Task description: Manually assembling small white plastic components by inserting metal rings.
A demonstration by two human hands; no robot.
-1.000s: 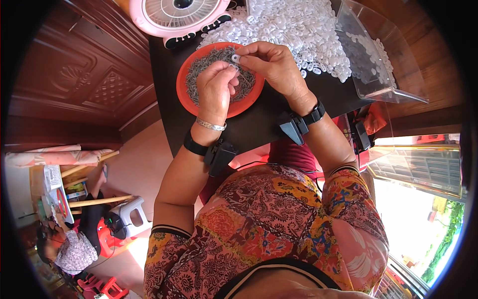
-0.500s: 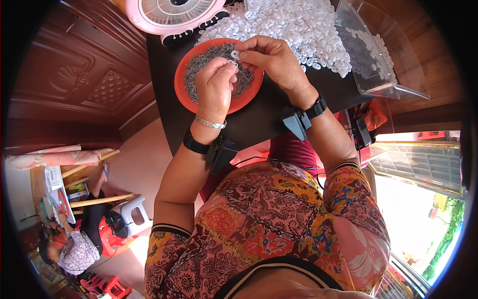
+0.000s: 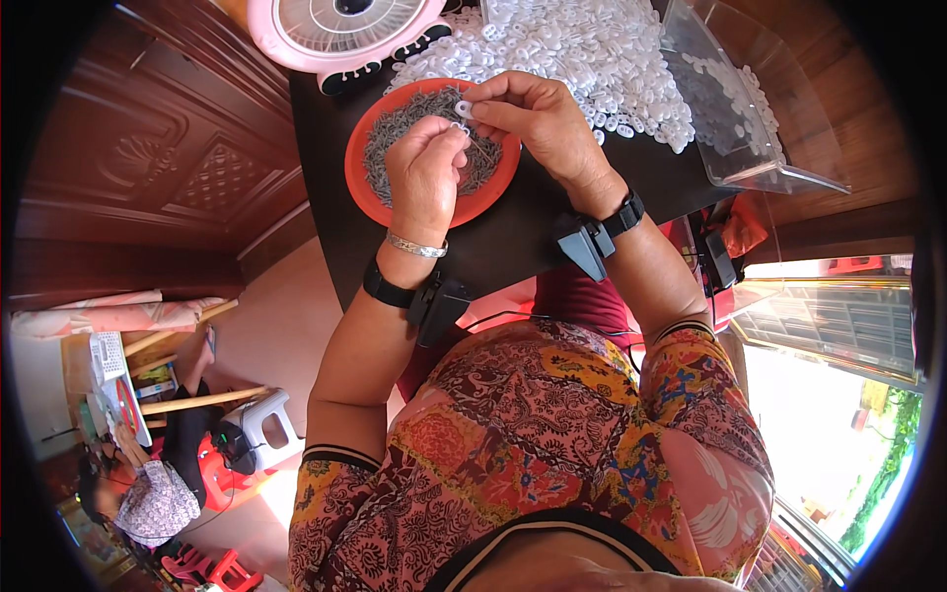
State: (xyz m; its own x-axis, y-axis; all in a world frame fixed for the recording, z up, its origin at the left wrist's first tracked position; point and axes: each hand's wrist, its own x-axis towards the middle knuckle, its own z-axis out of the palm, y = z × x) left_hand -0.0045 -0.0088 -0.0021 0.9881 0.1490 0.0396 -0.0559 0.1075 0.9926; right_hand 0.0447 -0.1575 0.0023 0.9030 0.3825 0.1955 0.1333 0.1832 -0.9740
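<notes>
Over an orange-red bowl (image 3: 361, 187) full of thin grey screws or nails (image 3: 395, 125), my two hands meet with their fingertips close together. My right hand (image 3: 541, 120) pinches a small white oval plastic piece (image 3: 464, 109) with a hole in it. My left hand (image 3: 424, 168) is closed, thumb against forefinger, on a tiny whitish piece (image 3: 461, 127); its exact kind is too small to tell. A thin metal shaft shows beside those fingers, and I cannot tell whether it is held.
Behind the bowl lies a large heap of white oval pieces (image 3: 592, 59) on the dark table (image 3: 513, 247). A clear plastic bin (image 3: 750, 168) with more pieces stands at the right. A pink fan (image 3: 345, 49) stands far left. Another person (image 3: 158, 498) sits at lower left.
Both hands keep nearly the same place over the bowl. The white oval piece has tilted slightly between the right fingertips.
</notes>
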